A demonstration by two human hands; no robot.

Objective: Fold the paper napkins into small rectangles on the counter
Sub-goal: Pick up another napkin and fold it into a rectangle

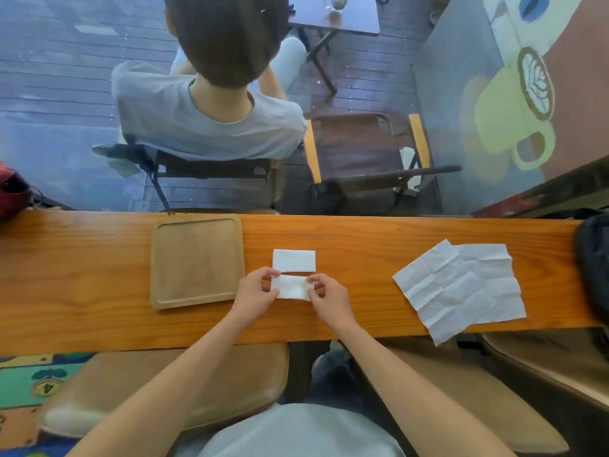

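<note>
On the bench [99, 285], the wooden tray [197, 262] lies to the left of the half-folded napkin [291, 287], probably kept free to receive finished pieces. The left hand [255, 293] pinches this napkin at its left end and the right hand [324, 296] pinches its right end, I think to line up the edges before the crease is pressed. One finished rectangle [294, 260] lies just behind it, and the unfolded napkins [461, 288] wait well to its right, within reach.

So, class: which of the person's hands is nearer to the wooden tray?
Left. The left hand sits just beside the wooden tray, at its right edge; the right hand is further right, across the napkin both pinch.
</note>
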